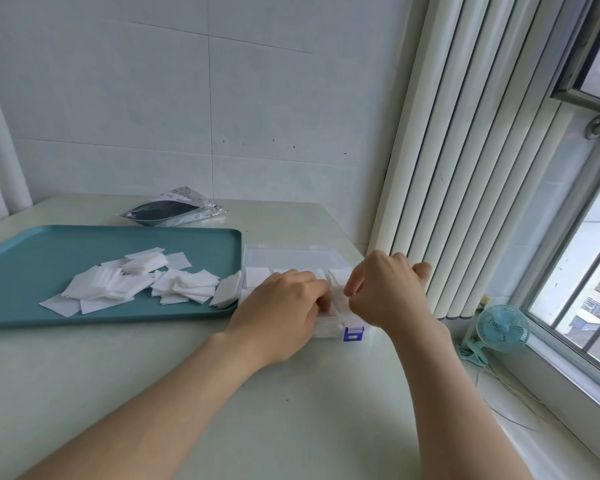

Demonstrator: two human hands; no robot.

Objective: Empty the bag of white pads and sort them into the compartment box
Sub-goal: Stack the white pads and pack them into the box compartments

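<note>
both hands are over the clear compartment box point(293, 257), which sits on the pale table point(187, 393) just right of the teal tray point(49, 247), its blue latch point(353, 333) facing the person. the left hand point(281, 306) lies on the box's near side with its fingers bent down into a compartment, the tips hidden, so i cannot tell whether it grips anything. the right hand point(385, 292) hangs above the right compartments, fingers curled and thumb close to forefinger; whether a pad is pinched there cannot be told. white squares show in the far row of compartments. most of the white pads point(136, 285) lie in a loose heap on the tray. the bag point(174, 209) lies flat behind the tray, near the wall.
</note>
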